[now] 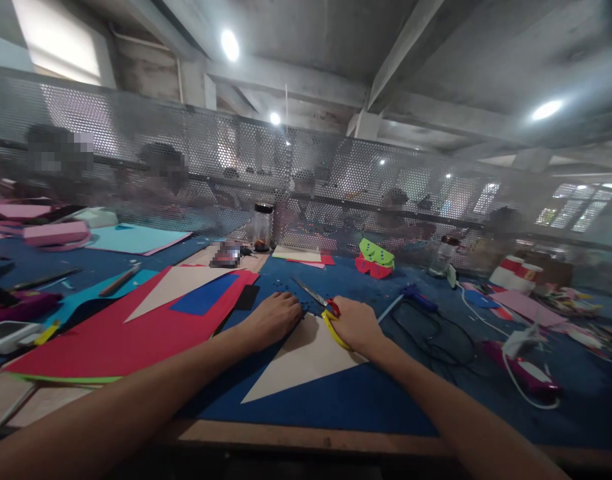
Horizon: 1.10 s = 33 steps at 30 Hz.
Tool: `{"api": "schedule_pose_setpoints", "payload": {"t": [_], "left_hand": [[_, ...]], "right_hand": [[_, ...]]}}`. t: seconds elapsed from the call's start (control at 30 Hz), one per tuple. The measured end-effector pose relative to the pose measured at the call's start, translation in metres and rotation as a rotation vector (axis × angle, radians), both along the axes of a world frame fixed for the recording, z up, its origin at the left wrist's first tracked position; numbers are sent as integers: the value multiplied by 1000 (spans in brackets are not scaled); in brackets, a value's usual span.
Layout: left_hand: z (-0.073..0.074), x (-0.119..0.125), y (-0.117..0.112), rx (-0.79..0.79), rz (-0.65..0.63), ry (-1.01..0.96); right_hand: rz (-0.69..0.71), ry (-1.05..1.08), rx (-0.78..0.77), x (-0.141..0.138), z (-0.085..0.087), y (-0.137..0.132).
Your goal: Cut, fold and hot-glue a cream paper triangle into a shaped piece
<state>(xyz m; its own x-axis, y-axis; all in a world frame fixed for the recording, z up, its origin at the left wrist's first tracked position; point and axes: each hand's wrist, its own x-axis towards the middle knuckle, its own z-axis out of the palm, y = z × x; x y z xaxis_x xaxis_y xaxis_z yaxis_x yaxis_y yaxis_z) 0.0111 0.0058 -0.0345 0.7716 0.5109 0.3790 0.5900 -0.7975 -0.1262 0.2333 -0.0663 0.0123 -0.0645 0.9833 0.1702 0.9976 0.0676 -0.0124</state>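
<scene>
At the far left, a white device (11,337) lies near the table's front, with pink paper strips (56,233) and light-blue sheets (141,237) farther back. To their right, a large red sheet (131,337) is spread out; a pale triangular piece of paper (169,290) and a blue paper piece (206,295) lie on it, and a small black piece (247,297) sits by its right edge.

Next comes the left hand (279,315), palm down on the dark-blue table covering (396,415), fingers gathered and slightly bent; whether anything is pinched under the fingertips cannot be told. A lidded jar (263,228) stands behind it against the perforated screen (326,163).

In front of and between both hands lies another pale paper triangle (306,363), flat, its upper corner near the left fingertips. The right hand (357,325) is closed around the yellow and red handles of a pair of scissors (327,305), blades pointing away and leftward, above small dark scraps.

Beyond the right hand stand green and red paper masks (376,259). Rightward are a blue glue gun (420,297) with a dark cord, a second jar (443,257), and a purple device (529,375) beside a white cable.
</scene>
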Motion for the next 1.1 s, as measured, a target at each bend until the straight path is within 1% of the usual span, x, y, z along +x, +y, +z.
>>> {"api": "schedule_pose_setpoints", "payload": {"t": [0.13, 0.23, 0.33, 0.5, 0.63, 0.8, 0.97, 1.1], "left_hand": [[1, 2, -1, -70, 18, -61], [2, 2, -2, -146, 46, -153], [4, -1, -1, -253, 87, -294], [11, -11, 6, -474, 143, -595], [15, -14, 13, -672, 128, -808], [18, -13, 11, -896, 94, -1008], [20, -14, 9, -1063, 84, -1130], [19, -14, 10, -1148, 74, -1191]], "right_hand": [[-1, 2, 6, 0, -1, 0], [6, 4, 18, 1, -2, 0], [15, 6, 31, 3, -3, 2], [18, 5, 38, 5, -6, 5], [18, 4, 42, 6, -7, 5], [20, 7, 54, 7, -7, 5], [22, 9, 68, 6, -8, 6], [20, 12, 70, 6, -8, 5]]}}
